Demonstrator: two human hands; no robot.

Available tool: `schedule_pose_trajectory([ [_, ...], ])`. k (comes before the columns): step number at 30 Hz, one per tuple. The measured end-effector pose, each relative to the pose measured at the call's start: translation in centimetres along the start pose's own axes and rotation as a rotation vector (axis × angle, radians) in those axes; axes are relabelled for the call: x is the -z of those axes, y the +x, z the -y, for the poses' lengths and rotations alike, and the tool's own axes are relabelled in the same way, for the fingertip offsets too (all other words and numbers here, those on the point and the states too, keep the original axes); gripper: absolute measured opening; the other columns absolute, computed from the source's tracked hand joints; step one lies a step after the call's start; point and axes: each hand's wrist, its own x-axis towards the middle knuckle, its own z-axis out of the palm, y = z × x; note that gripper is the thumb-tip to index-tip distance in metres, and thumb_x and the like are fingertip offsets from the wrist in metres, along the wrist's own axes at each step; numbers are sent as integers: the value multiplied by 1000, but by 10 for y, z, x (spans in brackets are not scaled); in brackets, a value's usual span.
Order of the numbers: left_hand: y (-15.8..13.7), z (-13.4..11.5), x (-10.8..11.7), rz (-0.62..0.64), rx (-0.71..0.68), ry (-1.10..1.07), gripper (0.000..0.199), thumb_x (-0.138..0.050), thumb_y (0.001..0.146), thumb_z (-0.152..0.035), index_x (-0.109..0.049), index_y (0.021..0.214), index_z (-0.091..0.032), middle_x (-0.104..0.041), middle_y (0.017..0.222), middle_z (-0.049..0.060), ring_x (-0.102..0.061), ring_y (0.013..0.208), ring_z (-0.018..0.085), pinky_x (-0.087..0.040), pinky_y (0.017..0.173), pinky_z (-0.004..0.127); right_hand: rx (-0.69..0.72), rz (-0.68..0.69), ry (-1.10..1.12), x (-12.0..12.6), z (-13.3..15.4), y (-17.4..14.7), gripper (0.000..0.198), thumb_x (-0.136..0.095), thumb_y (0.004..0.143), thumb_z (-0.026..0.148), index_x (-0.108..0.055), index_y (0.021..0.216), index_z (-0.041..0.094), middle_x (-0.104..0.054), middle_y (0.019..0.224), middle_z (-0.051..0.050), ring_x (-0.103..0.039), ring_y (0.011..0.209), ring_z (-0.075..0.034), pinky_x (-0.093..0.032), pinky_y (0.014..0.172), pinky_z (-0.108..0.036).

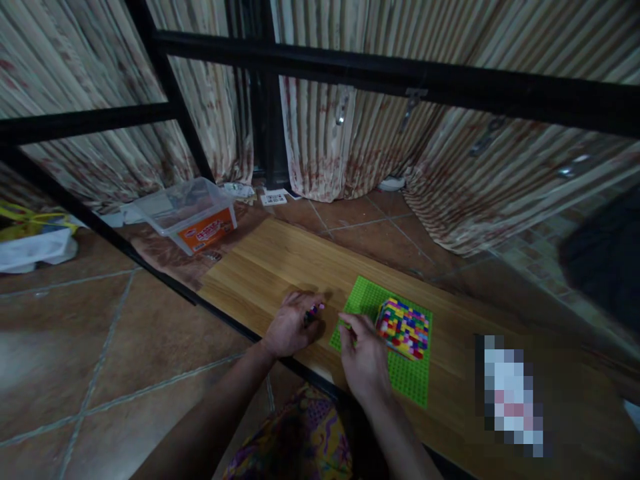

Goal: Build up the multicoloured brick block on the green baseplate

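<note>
My left hand (291,325) is closed over the wooden tabletop, with several small toy bricks (313,311) in dark, pink and purple colours between its fingers. To its right, my right hand (364,350) hovers by the left edge of a green studded baseplate (411,383). Its thumb and index finger are pinched together; what sits between them, if anything, is too small to make out. A low block of multicoloured toy bricks (405,328) stands on the baseplate, just right of my right hand and partly behind it.
The wooden table (280,257) has a dark front edge. Beyond its left end stands a clear plastic bin (185,207) with an orange label. A pixelated patch (513,393) covers something on the right. A black metal frame (350,60) and striped curtains (320,147) rise behind.
</note>
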Motion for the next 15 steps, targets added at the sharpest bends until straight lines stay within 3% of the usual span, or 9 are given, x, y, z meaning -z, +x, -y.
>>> schedule_pose_trajectory([
  [4, 0, 1, -2, -42, -6, 12, 47, -60, 79, -16, -56, 125, -22, -67, 117, 9, -61, 108, 26, -45, 97, 46, 76, 53, -146, -27, -1, 24, 28, -43, 91, 15, -66, 107, 19, -66, 96, -9, -62, 92, -22, -49, 81, -33],
  [8, -1, 2, -5, -72, -10, 3, 49, -59, 78, -15, -56, 127, -21, -68, 114, 10, -61, 108, 27, -47, 96, 46, 77, 64, -206, -43, -3, 36, 23, -45, 91, 15, -67, 90, 21, -64, 88, -7, -61, 84, -21, -47, 76, -31],
  [12, -1, 3, -5, -79, 2, 12, 46, -60, 79, -17, -57, 124, -20, -68, 113, 10, -62, 106, 27, -48, 95, 46, 66, 60, -193, -44, -2, 33, 24, -44, 92, 16, -66, 83, 21, -65, 87, -7, -62, 83, -20, -47, 76, -31],
  [15, -1, 2, -4, -75, 19, 21, 44, -61, 80, -19, -57, 124, -19, -68, 115, 11, -62, 106, 27, -48, 96, 46, 16, 48, -37, -34, 0, 21, 22, -45, 93, 21, -67, 89, 20, -69, 89, -7, -65, 84, -19, -50, 77, -31],
])
